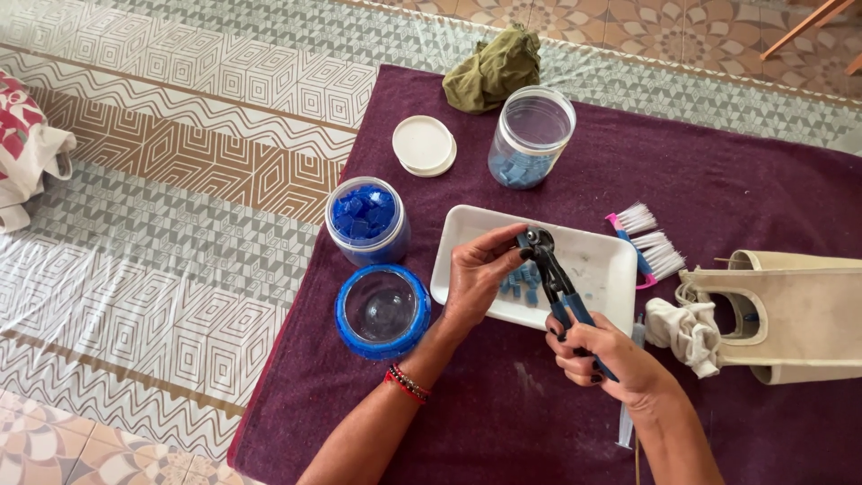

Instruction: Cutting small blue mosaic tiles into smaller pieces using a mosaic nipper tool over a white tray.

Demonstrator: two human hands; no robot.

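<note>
The right hand point(603, 355) is wrapped tight around the blue handles of a pair of nippers point(554, 277), with the black head pointing up toward 11 o'clock. The left hand point(478, 274) pinches a small blue tile point(523, 241) at that head, thumb and fingertips closed on it, most likely to steady the piece between the cutting wheels. Both hands work directly over the white tray point(597, 269), which looks placed to catch whatever falls; a few blue pieces point(523, 283) already lie in it, partly hidden behind the left hand.

At 10 o'clock from the grip stands an open jar of dark blue tiles point(366, 218), and below it, at 8 o'clock, a blue-rimmed lid point(383, 311) lies flat. At 12 o'clock a clear jar point(532, 136) holds paler blue tiles, with a white lid point(423, 145) and a green cloth point(494, 68) nearby. At 2 o'clock lie two brushes point(648, 247). At 3 o'clock a cream bag point(790, 310) is cut off by the frame edge.

How much of the tile sits inside the head cannot be made out, and the fingers cover most of it.
</note>
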